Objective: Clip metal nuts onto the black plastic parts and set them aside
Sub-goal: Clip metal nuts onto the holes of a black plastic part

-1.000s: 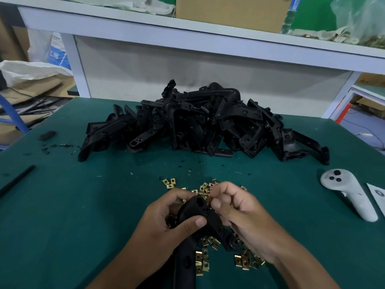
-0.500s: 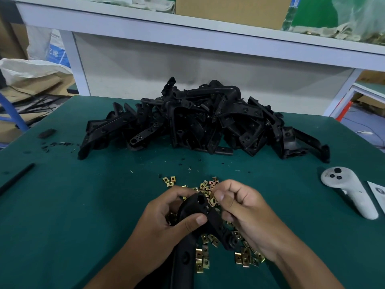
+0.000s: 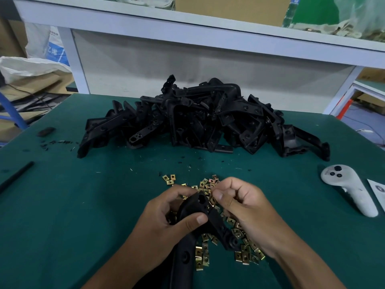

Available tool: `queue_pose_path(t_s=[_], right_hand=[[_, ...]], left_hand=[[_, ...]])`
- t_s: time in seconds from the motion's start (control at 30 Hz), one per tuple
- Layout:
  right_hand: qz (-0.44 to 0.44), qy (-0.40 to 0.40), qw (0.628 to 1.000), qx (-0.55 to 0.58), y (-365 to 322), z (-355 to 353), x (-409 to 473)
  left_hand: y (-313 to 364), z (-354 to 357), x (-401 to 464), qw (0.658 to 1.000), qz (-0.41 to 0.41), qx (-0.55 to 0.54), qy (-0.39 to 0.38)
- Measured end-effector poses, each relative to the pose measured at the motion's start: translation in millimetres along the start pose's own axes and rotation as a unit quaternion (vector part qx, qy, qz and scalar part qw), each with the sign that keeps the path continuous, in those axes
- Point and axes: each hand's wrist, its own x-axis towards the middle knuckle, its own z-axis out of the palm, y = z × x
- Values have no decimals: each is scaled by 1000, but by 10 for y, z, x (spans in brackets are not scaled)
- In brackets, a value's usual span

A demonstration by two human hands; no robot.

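My left hand (image 3: pixel 166 222) grips a long black plastic part (image 3: pixel 200 207) near its upper end, thumb across its front. The part's lower end runs down out of view at the bottom edge. My right hand (image 3: pixel 241 207) pinches a brass-coloured metal nut (image 3: pixel 213 201) against the part's right edge, just below a round hole. Several loose metal nuts (image 3: pixel 243 255) lie scattered on the green table (image 3: pixel 83 205) under and around both hands. A big heap of black plastic parts (image 3: pixel 204 119) sits at the back of the table.
A white hand controller (image 3: pixel 350 190) lies at the right, with a paper corner (image 3: pixel 378 190) beside it. A black rod (image 3: pixel 16 176) lies at the left edge. Black scraps (image 3: pixel 54 141) dot the far left. A white shelf frame (image 3: pixel 187 24) rises behind the table.
My right hand has shifted slightly, bringing the nut up to the part's right edge. The left hand keeps its grip on the part almost unmoved.
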Motion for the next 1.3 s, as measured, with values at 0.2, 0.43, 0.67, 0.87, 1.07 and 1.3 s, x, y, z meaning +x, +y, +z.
queue_pose_path(t_s=[0.2, 0.43, 0.67, 0.87, 1.07, 1.3], right_hand=[[-13, 10, 1000, 6, -9, -25, 3], [-12, -5, 1000, 6, 14, -16, 0], [-16, -14, 1000, -2, 11, -45, -10], [-30, 21, 999, 15, 35, -21, 0], [-40, 30, 999, -4, 20, 12, -31], [22, 4, 988, 151, 67, -11, 1]], left_hand=[[-12, -2, 0, 1000, 0, 1, 3], [-29, -2, -2, 1000, -2, -2, -5], [-74, -4, 0, 1000, -6, 12, -8], [-101, 0, 11, 1000, -3, 15, -16], [-107, -2, 24, 1000, 8, 13, -18], [-81, 5, 40, 999, 29, -12, 38]])
